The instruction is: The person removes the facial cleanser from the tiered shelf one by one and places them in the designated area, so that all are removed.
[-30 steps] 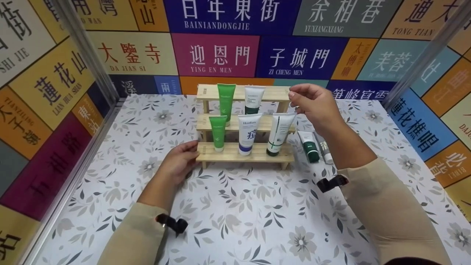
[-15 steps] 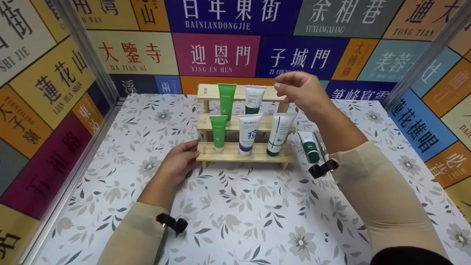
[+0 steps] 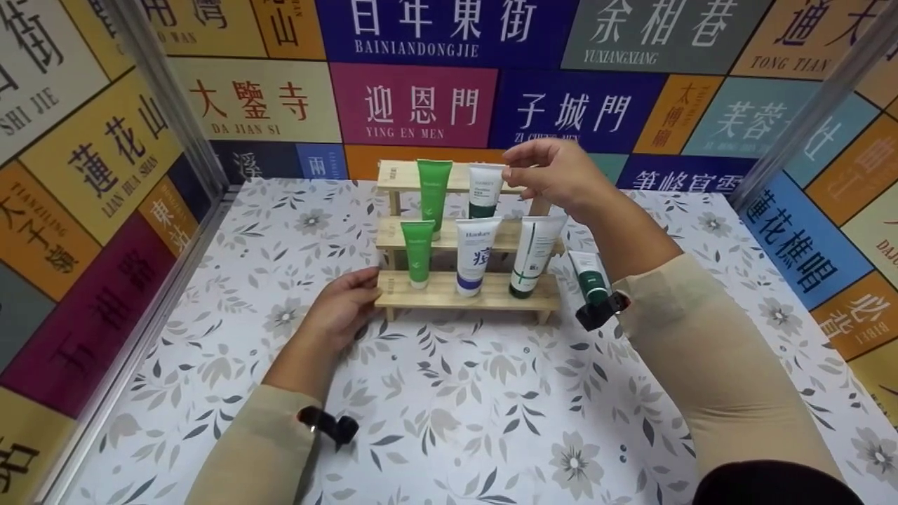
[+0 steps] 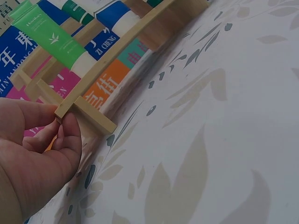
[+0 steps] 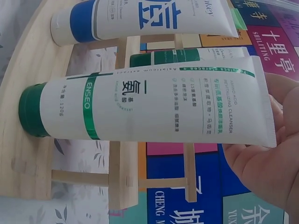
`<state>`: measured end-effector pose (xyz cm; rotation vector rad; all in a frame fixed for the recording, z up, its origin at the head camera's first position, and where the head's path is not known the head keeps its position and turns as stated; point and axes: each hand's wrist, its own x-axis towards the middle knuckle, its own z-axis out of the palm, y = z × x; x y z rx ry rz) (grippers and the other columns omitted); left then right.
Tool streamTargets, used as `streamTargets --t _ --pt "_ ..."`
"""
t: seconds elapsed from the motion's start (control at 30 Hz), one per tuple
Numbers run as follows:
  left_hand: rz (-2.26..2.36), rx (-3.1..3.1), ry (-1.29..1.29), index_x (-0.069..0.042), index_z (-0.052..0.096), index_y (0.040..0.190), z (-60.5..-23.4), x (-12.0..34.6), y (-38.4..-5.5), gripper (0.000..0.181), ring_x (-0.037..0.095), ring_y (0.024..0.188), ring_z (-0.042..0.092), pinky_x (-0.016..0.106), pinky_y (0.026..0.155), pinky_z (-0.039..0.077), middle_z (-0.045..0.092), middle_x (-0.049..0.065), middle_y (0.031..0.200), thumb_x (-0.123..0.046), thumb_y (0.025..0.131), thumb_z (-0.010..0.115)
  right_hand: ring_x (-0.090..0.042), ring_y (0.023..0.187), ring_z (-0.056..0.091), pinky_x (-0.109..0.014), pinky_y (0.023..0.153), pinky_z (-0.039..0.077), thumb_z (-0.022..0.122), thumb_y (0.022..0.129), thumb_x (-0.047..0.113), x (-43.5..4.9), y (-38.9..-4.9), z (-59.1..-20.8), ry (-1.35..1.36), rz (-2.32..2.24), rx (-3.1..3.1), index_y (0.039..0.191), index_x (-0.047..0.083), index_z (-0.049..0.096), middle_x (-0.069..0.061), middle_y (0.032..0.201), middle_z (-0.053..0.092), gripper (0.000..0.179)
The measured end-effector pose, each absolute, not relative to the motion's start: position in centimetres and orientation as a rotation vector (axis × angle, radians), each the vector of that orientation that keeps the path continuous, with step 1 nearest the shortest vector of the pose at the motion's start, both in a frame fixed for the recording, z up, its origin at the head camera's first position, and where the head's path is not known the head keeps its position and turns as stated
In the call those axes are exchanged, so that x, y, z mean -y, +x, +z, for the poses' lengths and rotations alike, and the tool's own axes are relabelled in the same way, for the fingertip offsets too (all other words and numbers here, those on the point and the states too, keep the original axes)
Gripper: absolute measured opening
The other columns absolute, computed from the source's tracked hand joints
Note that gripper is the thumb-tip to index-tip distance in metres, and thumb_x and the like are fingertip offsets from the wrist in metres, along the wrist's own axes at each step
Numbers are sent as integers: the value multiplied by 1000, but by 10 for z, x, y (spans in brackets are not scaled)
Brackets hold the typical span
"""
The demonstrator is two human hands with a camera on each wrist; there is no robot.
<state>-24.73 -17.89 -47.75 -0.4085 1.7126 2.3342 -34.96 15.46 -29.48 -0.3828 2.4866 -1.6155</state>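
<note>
A three-step wooden display stand (image 3: 438, 301) holds several squeeze tubes on their caps. My left hand (image 3: 344, 308) pinches the left end of its lowest shelf; in the left wrist view the thumb and fingers (image 4: 69, 151) close on the corner. At the upper right, my right hand (image 3: 561, 179) has thumb and index fingertips at the top right corner of a white and green tube (image 3: 484, 189). In the right wrist view, a larger white cleanser tube (image 5: 154, 105) hides those fingertips. Two green tubes, one tall (image 3: 433, 193) and one short (image 3: 417, 252), stand on the left.
A white tube with a blue cap (image 3: 477, 256) is mid-front, and the white cleanser tube is at front right. Beside the stand, a white and green tube (image 3: 591, 273) lies on the floral tablecloth (image 3: 449, 414), partly behind my right wrist camera. Sign-printed panels (image 3: 414, 105) enclose the table.
My right hand has moved left from the top shelf's right end to the white and green tube. My left hand stays at the lowest shelf; the standing tubes have not visibly shifted.
</note>
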Motion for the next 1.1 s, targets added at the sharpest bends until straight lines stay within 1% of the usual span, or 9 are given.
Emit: streamTargets --t 0.2,0.27,0.4,0.5,0.67,0.8,0.9,1.03,1.1 --pt "2331 -1720 -390 -4 47 159 -478 179 -247 58 18 127 64 22 96 59 52 14 159 5 103 57 -14 97 70 -27 83 62 76 100 17 -154 -350 -294 -356 -1539 -2504 123 10 75 7 102 75 24" --pt "2329 -1727 -377 -3 46 160 -478 179 -247 58 17 123 64 21 94 58 52 14 157 5 103 57 -15 99 71 -28 84 63 76 100 18 -154 -350 -294 -340 -1522 -2506 123 10 75 6 102 76 24" --pt "2336 -1735 -362 -2 46 159 -478 179 -246 57 14 113 65 21 89 58 55 12 148 6 104 56 -15 100 75 -27 86 64 76 100 19 -155 -350 -294 -323 -1518 -2495 122 10 74 3 107 78 24" --pt "2344 -1733 -357 -1 46 159 -479 179 -246 56 12 110 66 21 87 57 56 11 145 6 103 56 -15 100 77 -26 86 65 77 100 17 -156 -350 -295 -320 -1542 -2484 120 10 75 1 109 79 21" --pt "2336 -1730 -377 -2 48 158 -478 179 -246 56 13 114 65 21 90 58 56 12 149 7 103 56 -17 100 78 -30 91 66 77 99 13 -163 -350 -298 -306 -1655 -2443 117 8 75 -1 108 79 18" --pt "2324 -1729 -385 -3 48 158 -478 179 -246 56 16 120 64 22 94 58 55 13 152 6 103 56 -18 103 79 -34 97 65 76 100 14 -174 -347 -299 -286 -1736 -2441 117 8 75 -2 112 79 19" --pt "2323 -1732 -381 -3 47 159 -477 179 -246 57 16 122 64 23 96 58 54 14 154 6 103 56 -18 103 78 -34 95 65 76 101 15 -184 -343 -300 -279 -1811 -2452 118 9 75 -1 113 79 19" --pt "2324 -1730 -386 -4 48 158 -476 179 -245 56 17 123 64 23 95 58 53 15 156 6 103 56 -18 102 76 -29 87 66 75 101 14 -199 -339 -304 -269 -1945 -2440 119 8 74 -1 112 78 20" --pt "2318 -1730 -390 -4 48 159 -476 179 -245 57 18 125 63 23 96 58 52 15 158 6 104 56 -18 103 76 -27 86 66 76 100 16 -207 -336 -307 -260 -2005 -2425 120 7 74 -2 113 77 22"
